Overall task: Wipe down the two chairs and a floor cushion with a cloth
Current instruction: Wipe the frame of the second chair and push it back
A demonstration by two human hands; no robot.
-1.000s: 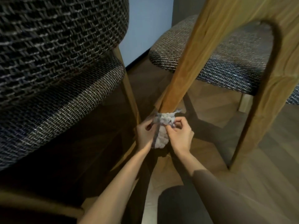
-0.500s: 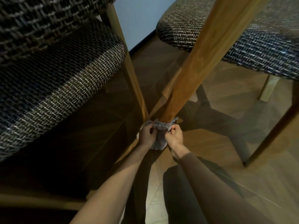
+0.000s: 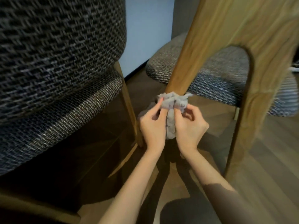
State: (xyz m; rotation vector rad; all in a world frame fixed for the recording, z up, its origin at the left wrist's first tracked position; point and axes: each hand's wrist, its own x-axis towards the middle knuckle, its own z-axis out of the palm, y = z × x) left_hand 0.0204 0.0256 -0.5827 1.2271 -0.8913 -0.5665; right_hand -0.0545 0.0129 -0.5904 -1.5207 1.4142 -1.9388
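Fingers (image 3: 159, 103) on both sides were seen curled in narrow and pinching the grey cloth (image 3: 174, 102), so neither hand was loose. Only the head view was given, so everything was read off that. The cloth was found bunched like a collar around the wooden chair leg (image 3: 182, 70), with its tail hanging down between the left hand (image 3: 152, 126) and the right hand (image 3: 189, 128). The cloth was held just ahead of the fingertips, one hand on either side, both about equally near. The leg's long axis was tilted up and away to the right from the hands, so the next wiping stroke would probably need to be run along that line, not across it. That part's a guess from the setup. Counts: two chairs were made out, the left chair (image 3: 64, 110) close by with its woven seat, and the right chair (image 3: 218, 88) behind the wrapped leg. One cloth and two hands were counted, and no floor cushion could be spotted. The wrapped leg seemed to be joined to the arched wooden frame (image 3: 252, 94) on the right.
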